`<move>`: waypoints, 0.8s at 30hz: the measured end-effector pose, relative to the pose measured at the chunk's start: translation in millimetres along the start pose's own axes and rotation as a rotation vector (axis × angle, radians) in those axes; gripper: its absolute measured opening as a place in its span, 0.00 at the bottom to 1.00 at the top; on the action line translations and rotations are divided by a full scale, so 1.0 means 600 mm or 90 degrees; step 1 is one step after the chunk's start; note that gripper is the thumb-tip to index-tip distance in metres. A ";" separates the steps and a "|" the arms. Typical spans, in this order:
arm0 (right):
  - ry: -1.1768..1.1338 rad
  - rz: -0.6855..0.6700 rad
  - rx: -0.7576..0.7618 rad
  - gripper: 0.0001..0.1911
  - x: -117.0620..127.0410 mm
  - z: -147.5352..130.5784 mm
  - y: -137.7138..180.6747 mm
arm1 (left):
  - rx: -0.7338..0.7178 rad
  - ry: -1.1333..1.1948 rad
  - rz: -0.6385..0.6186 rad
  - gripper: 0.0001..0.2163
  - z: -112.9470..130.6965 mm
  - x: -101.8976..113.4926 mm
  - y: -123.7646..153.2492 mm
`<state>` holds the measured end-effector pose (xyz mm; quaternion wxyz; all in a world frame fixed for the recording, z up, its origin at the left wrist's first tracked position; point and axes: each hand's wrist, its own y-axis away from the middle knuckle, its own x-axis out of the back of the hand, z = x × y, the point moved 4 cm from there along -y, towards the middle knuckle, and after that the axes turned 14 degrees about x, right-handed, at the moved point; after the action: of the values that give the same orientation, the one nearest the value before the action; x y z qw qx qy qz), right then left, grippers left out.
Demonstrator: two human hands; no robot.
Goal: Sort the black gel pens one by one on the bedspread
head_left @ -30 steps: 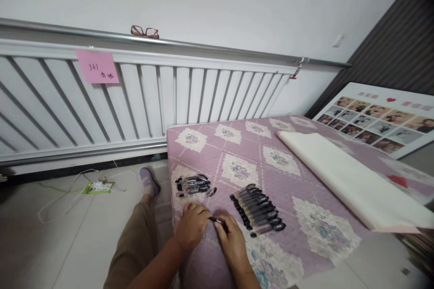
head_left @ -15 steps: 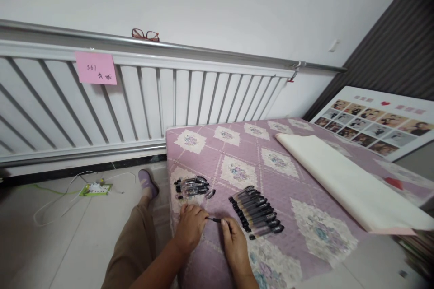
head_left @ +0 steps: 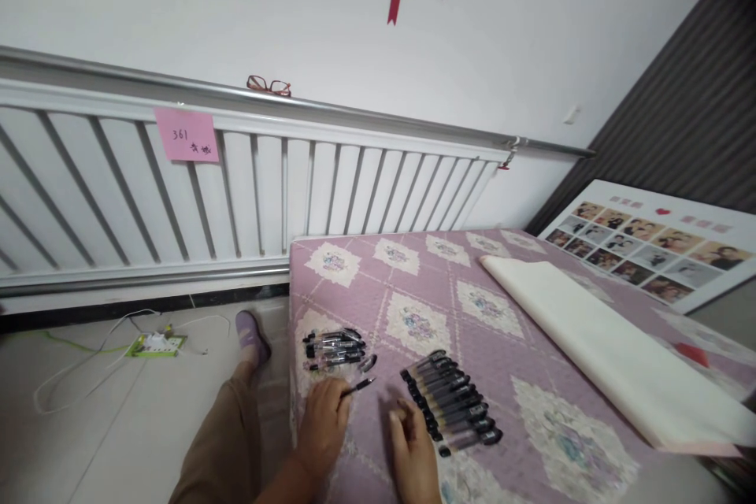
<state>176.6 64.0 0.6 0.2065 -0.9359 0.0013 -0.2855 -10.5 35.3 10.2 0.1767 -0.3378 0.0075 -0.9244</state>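
My left hand is closed around a pen, whose bare tip points up and to the right. Beside it, a little apart, my right hand has its fingers curled in with the thumb against them; whatever they hold, if anything, is hidden. Just beyond my left hand lies a small group of pens with clear and black parts. A loose black pen cap rests at that group's right end. Close to my right hand, a slanting row of several capped pens lies side by side.
The pens lie on a bed or mattress with a purple flowered cover. A rolled or folded cream sheet lies to the right, near a photo board. Behind stands a white radiator. A power strip with cables is on the floor.
My right hand has come away from the pen that both hands were at. My left hand keeps the pen, its tip now exposed. The view has tilted upward slightly.
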 end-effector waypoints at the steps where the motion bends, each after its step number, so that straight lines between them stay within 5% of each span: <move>1: 0.012 -0.015 -0.009 0.24 -0.004 -0.001 -0.003 | 0.013 0.023 0.007 0.10 -0.005 0.000 -0.001; 5: 0.077 -0.086 -0.019 0.26 -0.028 -0.016 -0.024 | 0.047 0.111 0.009 0.10 -0.018 -0.003 -0.006; 12: 0.177 -0.028 0.125 0.22 -0.077 -0.033 -0.087 | 0.067 0.159 0.006 0.11 -0.019 -0.002 -0.011; 18: 0.386 -0.045 0.070 0.24 -0.100 -0.031 -0.110 | 0.066 0.171 0.001 0.11 -0.010 0.006 -0.010; 24: 0.341 -0.050 0.069 0.22 -0.096 -0.037 -0.106 | 0.065 0.172 0.002 0.11 -0.013 0.005 -0.011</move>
<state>109.1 120.4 11.2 0.2376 -0.8138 0.0043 -0.5304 -19.4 39.6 7.0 0.1928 -0.2005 -0.0150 -0.9604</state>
